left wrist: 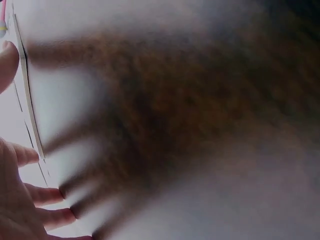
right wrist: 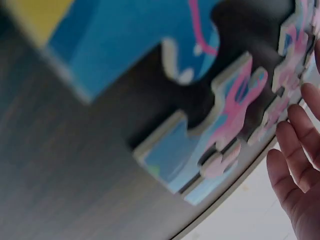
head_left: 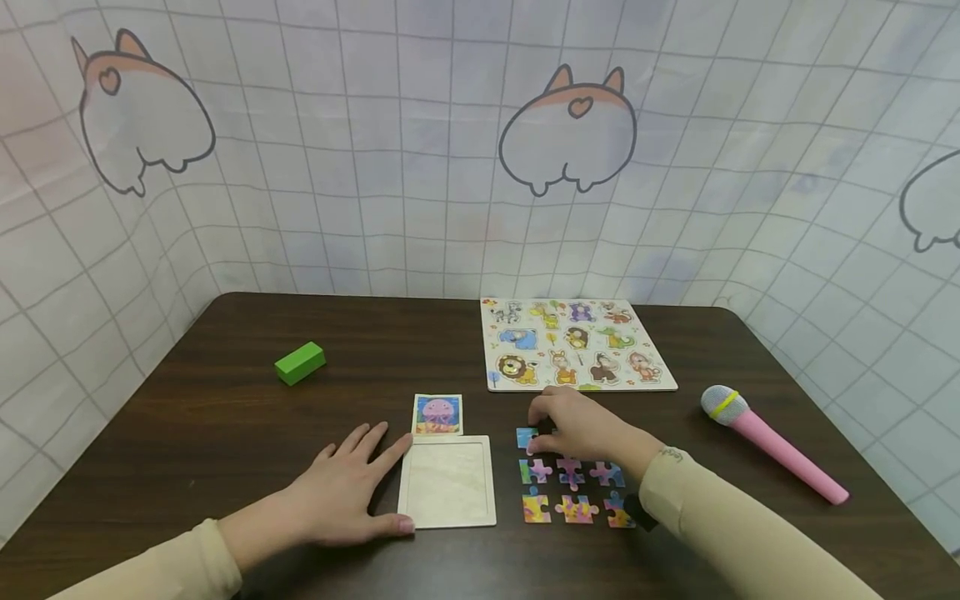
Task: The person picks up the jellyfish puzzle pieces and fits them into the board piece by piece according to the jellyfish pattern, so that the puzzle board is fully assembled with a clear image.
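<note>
My left hand (head_left: pixel 341 492) lies with fingers spread at the left side of a square wooden puzzle tray (head_left: pixel 448 483). Its thumb and index fingertip touch the tray's edge. Just behind the tray is a small picture card (head_left: pixel 438 414) with a pink jellyfish. My right hand (head_left: pixel 581 425) hovers over the back row of loose jigsaw pieces, thumb and index finger apart beside a blue corner piece (head_left: pixel 527 437). Other pieces, such as a yellow one (head_left: pixel 536 508), lie in rows in front, and the hand hides part of the back row. In the right wrist view, loosely bent fingers (right wrist: pixel 295 145) show beside the pieces.
An animal peg puzzle board (head_left: pixel 577 346) lies at the back of the dark table (head_left: pixel 360 333). To the right is a pink toy microphone (head_left: pixel 780 446). A green block (head_left: pixel 300 363) sits at the back left. A patterned curtain (head_left: pixel 390 150) surrounds the table.
</note>
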The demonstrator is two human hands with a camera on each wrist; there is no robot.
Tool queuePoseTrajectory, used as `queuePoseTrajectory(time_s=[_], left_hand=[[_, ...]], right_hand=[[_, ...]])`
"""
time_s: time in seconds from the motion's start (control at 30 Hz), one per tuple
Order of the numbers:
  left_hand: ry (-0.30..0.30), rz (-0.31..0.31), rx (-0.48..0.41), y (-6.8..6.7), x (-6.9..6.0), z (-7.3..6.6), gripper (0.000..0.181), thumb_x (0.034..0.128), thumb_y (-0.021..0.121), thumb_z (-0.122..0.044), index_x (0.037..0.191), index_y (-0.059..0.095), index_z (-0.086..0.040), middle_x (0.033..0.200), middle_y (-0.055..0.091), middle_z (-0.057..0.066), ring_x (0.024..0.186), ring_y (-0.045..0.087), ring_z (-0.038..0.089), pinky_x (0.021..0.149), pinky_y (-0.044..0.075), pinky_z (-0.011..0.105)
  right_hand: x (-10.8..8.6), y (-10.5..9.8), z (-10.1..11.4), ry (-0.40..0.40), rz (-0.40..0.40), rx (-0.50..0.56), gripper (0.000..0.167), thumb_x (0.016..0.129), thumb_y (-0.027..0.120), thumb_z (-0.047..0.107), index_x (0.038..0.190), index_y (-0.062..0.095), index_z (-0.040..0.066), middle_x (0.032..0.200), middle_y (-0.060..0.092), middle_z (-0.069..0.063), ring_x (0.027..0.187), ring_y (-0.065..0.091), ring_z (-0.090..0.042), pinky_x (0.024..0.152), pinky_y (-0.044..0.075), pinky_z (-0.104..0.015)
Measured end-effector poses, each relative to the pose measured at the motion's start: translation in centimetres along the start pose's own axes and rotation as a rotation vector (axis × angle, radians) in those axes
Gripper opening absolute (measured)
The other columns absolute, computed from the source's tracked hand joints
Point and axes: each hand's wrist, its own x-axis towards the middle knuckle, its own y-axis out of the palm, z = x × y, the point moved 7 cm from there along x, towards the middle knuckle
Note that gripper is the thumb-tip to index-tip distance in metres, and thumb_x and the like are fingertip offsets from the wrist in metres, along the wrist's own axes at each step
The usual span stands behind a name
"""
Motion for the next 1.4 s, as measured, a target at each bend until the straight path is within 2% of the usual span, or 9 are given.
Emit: queuePoseTrajectory(time_s=[0.23, 0.43, 0.6, 0.7, 0.77, 0.9, 1.0, 1.17, 1.4], left_hand=[[0.005, -0.03, 0.012, 0.0, -0.2, -0.3, 0.104, 0.0816, 0.061, -0.081, 0.16, 0.034, -0.018, 0.162, 0.033, 0.025, 0.148, 0.033, 0.049, 0.102, 0.036, 0.078], [-0.004, -0.034, 0.012, 0.0, -0.1, -0.3, 0.104, 0.0809, 0.062, -0.081, 0.16, 0.035, -0.019, 0.161, 0.033, 0.025, 0.148, 0.033, 0.049, 0.101, 0.036, 0.078], [-0.008, -0.033, 0.02, -0.2, 0.0, -0.3, 0.105, 0.0795, 0.064, -0.08, 0.159, 0.036, -0.017, 0.161, 0.034, 0.026, 0.147, 0.033, 0.051, 0.101, 0.036, 0.078], [-0.012, -0.024, 0.022, -0.1, 0.2, -0.3, 0.106, 0.0794, 0.063, -0.081, 0.159, 0.036, -0.018, 0.161, 0.034, 0.026, 0.147, 0.033, 0.051, 0.101, 0.036, 0.078], [-0.02, -0.014, 0.02, 0.0, 0.2, -0.2, 0.106, 0.0793, 0.063, -0.081, 0.16, 0.036, -0.018, 0.161, 0.033, 0.026, 0.148, 0.033, 0.05, 0.102, 0.035, 0.078], [-0.035, -0.004, 0.015, 0.2, 0.2, -0.3, 0.106, 0.0788, 0.062, -0.083, 0.16, 0.035, -0.02, 0.162, 0.032, 0.026, 0.149, 0.032, 0.05, 0.103, 0.035, 0.077], [-0.041, 0.0, 0.023, 0.2, 0.2, -0.3, 0.107, 0.0785, 0.062, -0.083, 0.16, 0.035, -0.02, 0.162, 0.032, 0.025, 0.149, 0.032, 0.049, 0.104, 0.035, 0.076], [-0.042, -0.001, 0.025, 0.2, 0.2, -0.5, 0.107, 0.0781, 0.062, -0.083, 0.16, 0.035, -0.021, 0.163, 0.032, 0.025, 0.149, 0.031, 0.048, 0.104, 0.035, 0.076], [-0.053, 0.0, 0.034, 0.2, 0.1, -0.3, 0.106, 0.078, 0.063, -0.083, 0.16, 0.035, -0.022, 0.163, 0.032, 0.024, 0.149, 0.031, 0.048, 0.105, 0.035, 0.076]], right_hand=[[0.5, 0.2, 0.3, 0.027, 0.018, 0.004, 0.021, 0.089, 0.081, 0.025, 0.098, 0.068, 0.012, 0.098, 0.064, -0.002, 0.088, 0.056, -0.014, 0.08, 0.051, -0.037], [0.8, 0.3, 0.8, 0.013, 0.026, 0.11, 0.024, 0.087, 0.082, 0.017, 0.094, 0.059, 0.013, 0.087, 0.064, 0.004, 0.076, 0.056, -0.009, 0.071, 0.049, -0.03], [1.3, 0.0, 2.6, -0.062, 0.008, 0.17, 0.021, 0.091, 0.077, 0.007, 0.092, 0.057, 0.012, 0.081, 0.068, 0.005, 0.07, 0.059, -0.005, 0.065, 0.047, -0.024], [1.9, 0.1, 4.4, -0.06, -0.002, 0.263, 0.017, 0.093, 0.074, 0.006, 0.091, 0.058, 0.011, 0.082, 0.071, 0.003, 0.072, 0.063, -0.007, 0.066, 0.048, -0.024], [2.5, 0.6, 5.6, -0.017, 0.007, 0.359, 0.014, 0.093, 0.074, 0.006, 0.092, 0.06, 0.009, 0.08, 0.071, 0.001, 0.071, 0.065, -0.011, 0.065, 0.05, -0.025], [3.8, 2.2, 7.2, 0.132, 0.052, 0.55, 0.01, 0.092, 0.075, 0.006, 0.092, 0.064, 0.005, 0.073, 0.072, -0.004, 0.064, 0.07, -0.015, 0.06, 0.055, -0.027], [4.6, 3.2, 8.0, 0.233, 0.073, 0.619, 0.01, 0.091, 0.076, 0.009, 0.089, 0.067, 0.004, 0.068, 0.073, -0.006, 0.06, 0.071, -0.013, 0.057, 0.055, -0.026], [5.4, 4.0, 8.7, 0.329, 0.076, 0.623, 0.015, 0.089, 0.079, 0.011, 0.085, 0.067, 0.005, 0.063, 0.072, -0.006, 0.055, 0.068, -0.011, 0.052, 0.051, -0.023], [6.6, 4.0, 9.6, 0.346, 0.086, 0.576, 0.019, 0.086, 0.081, 0.008, 0.079, 0.064, 0.004, 0.062, 0.071, -0.007, 0.053, 0.066, -0.012, 0.05, 0.048, -0.021]])
